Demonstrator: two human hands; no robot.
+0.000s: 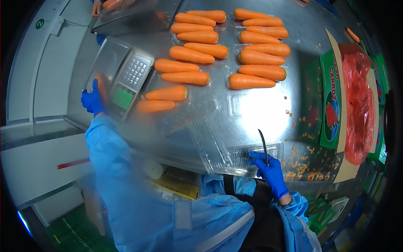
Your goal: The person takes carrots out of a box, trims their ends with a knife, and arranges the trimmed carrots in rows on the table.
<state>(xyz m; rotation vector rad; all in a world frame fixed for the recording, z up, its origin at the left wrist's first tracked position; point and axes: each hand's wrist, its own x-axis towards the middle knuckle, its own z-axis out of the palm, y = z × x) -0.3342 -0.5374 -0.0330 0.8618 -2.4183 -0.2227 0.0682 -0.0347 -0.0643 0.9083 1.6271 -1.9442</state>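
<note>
My left hand, in a blue glove, is at the scale on the left, its fingers closed round a carrot on the weighing plate. In my right hand, also gloved, is a knife with a dark curved blade pointing up. Below that hand lies a clear plastic tray at the table's near edge. More clear trays lie between my hands. Pairs of carrots rest on trays in a left column, and other pairs form a right column.
At the right stands an open green carton lined with a red plastic bag. Carrot scraps are scattered near the table's right front edge. Another person's hand shows at the top left beside a metal surface.
</note>
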